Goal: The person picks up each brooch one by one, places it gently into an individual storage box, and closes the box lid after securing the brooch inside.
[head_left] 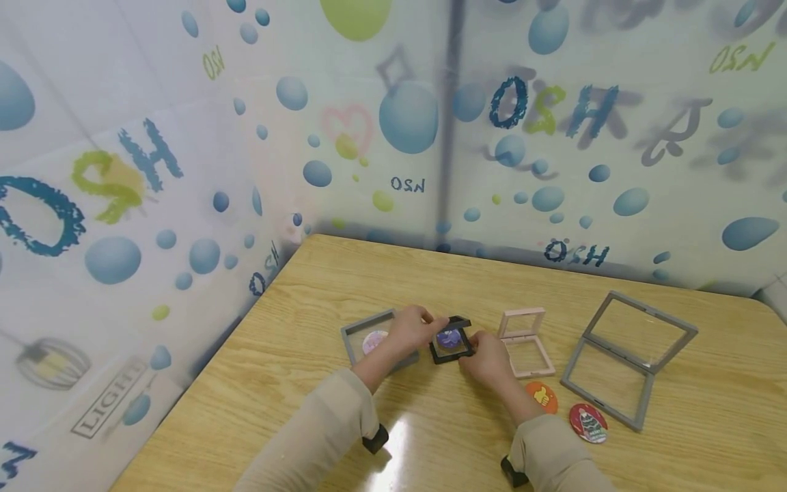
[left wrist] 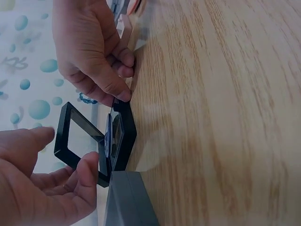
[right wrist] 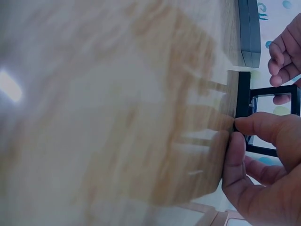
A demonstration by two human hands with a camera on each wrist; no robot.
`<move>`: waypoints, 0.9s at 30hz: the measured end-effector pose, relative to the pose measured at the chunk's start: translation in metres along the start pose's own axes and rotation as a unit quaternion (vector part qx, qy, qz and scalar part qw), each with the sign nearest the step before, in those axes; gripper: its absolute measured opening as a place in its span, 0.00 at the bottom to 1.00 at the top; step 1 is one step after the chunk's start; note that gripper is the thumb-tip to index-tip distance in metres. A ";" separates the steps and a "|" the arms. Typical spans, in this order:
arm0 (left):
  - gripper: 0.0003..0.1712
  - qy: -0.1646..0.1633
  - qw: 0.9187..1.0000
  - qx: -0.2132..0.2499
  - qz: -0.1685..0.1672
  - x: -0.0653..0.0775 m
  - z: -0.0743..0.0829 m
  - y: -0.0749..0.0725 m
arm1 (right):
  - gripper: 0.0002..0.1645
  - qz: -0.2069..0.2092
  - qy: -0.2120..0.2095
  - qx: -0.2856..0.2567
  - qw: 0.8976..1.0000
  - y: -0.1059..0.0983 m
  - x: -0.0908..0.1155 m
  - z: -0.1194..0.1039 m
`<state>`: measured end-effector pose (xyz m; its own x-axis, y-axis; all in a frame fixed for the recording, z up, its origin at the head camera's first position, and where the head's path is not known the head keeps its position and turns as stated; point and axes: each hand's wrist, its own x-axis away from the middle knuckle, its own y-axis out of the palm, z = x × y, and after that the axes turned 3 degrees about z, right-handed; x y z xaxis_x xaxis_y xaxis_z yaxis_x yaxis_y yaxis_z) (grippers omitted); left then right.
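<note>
Between both hands, a small black display frame (head_left: 439, 357) lies on the table with its lid raised at an angle. A round purple badge (head_left: 449, 338) sits inside it. My left hand (head_left: 410, 329) comes from the left, holding the lid (left wrist: 63, 129) with fingers on either side of its edge. On the other side, my right hand (head_left: 487, 359) pinches the base's side (right wrist: 243, 96) between thumb and forefinger, low at the tabletop. Partly behind my left hand, a grey frame (head_left: 369, 320) holds a round pink badge (head_left: 373, 341).
A pale pink frame (head_left: 535, 374) stands unfolded just right of my right hand. Farther right is a larger grey frame (head_left: 605, 409), also unfolded. An orange badge (head_left: 544, 397) and a red badge (head_left: 588, 424) lie in front of them. Printed curtains (head_left: 369, 205) border the wooden table.
</note>
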<state>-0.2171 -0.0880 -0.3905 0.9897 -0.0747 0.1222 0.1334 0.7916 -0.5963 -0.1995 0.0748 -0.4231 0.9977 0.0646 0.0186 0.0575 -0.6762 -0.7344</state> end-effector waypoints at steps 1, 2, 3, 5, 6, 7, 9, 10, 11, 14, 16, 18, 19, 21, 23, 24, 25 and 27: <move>0.21 -0.001 1.000 -0.005 -0.002 0.000 0.000 0.000 | 0.21 -0.001 -0.001 -0.001 1.000 0.000 0.000 0.000; 0.21 -0.001 1.000 -0.013 -0.004 0.000 0.000 0.001 | 0.21 -0.001 -0.001 -0.001 1.000 0.000 0.000 0.000; 0.21 0.000 1.000 -0.020 -0.005 0.000 0.000 0.001 | 0.22 -0.001 0.000 0.000 1.000 0.000 0.000 0.000; 0.20 0.006 1.000 -0.030 -0.005 0.000 -0.001 0.002 | 0.21 -0.001 0.001 0.000 1.000 0.001 -0.001 0.001; 0.20 0.008 0.999 -0.033 -0.005 -0.001 -0.001 0.002 | 0.22 -0.001 0.000 0.001 1.000 0.001 -0.001 0.001; 0.20 0.011 0.999 -0.034 -0.006 -0.001 -0.002 0.003 | 0.22 -0.001 0.000 0.001 1.000 0.001 -0.001 0.001; 0.20 0.014 0.999 -0.032 -0.006 -0.001 -0.003 0.003 | 0.22 -0.001 0.000 0.001 1.000 0.001 -0.001 0.001; 0.20 0.015 0.999 -0.030 -0.006 -0.001 -0.003 0.003 | 0.22 -0.002 0.000 0.000 1.000 0.001 -0.001 0.001; 0.20 0.015 0.999 -0.029 -0.006 -0.001 -0.003 0.004 | 0.22 -0.003 0.001 -0.001 1.000 0.001 -0.001 0.001; 0.20 0.017 0.999 -0.038 -0.008 -0.001 -0.003 0.004 | 0.21 0.000 -0.004 0.000 1.000 0.002 0.000 0.002; 0.19 0.023 0.998 -0.055 -0.010 0.000 -0.003 0.005 | 0.20 0.004 -0.009 0.005 1.000 0.002 0.000 0.002; 0.18 0.029 0.997 -0.075 -0.012 0.001 -0.003 0.006 | 0.19 0.008 -0.013 0.010 1.000 0.001 0.000 0.002; 0.17 0.034 0.996 -0.084 -0.011 0.002 -0.003 0.007 | 0.19 0.009 -0.014 0.011 1.000 0.001 0.000 0.002; 0.17 0.041 0.994 -0.098 -0.010 0.003 -0.002 0.008 | 0.18 0.010 -0.015 0.013 1.000 0.001 0.000 0.002; 0.16 0.047 0.993 -0.109 -0.011 0.005 -0.001 0.008 | 0.18 0.009 -0.013 0.011 1.000 0.002 0.000 0.002; 0.16 0.051 0.992 -0.114 -0.013 0.005 -0.001 0.009 | 0.18 0.010 -0.012 0.011 1.000 0.002 0.000 0.002; 0.17 0.055 0.991 -0.121 -0.014 0.005 0.000 0.009 | 0.18 0.010 -0.011 0.011 1.000 0.002 0.000 0.002; 0.17 0.058 0.989 -0.134 -0.021 0.006 0.000 0.010 | 0.19 0.009 -0.008 0.011 1.000 0.001 0.000 0.001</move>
<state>-0.2102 -0.0799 -0.3956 0.9800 -0.1867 0.0686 0.1689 0.5988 -0.7829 -0.1990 0.0746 -0.4248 0.9979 0.0640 -0.0056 0.0382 -0.6614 -0.7491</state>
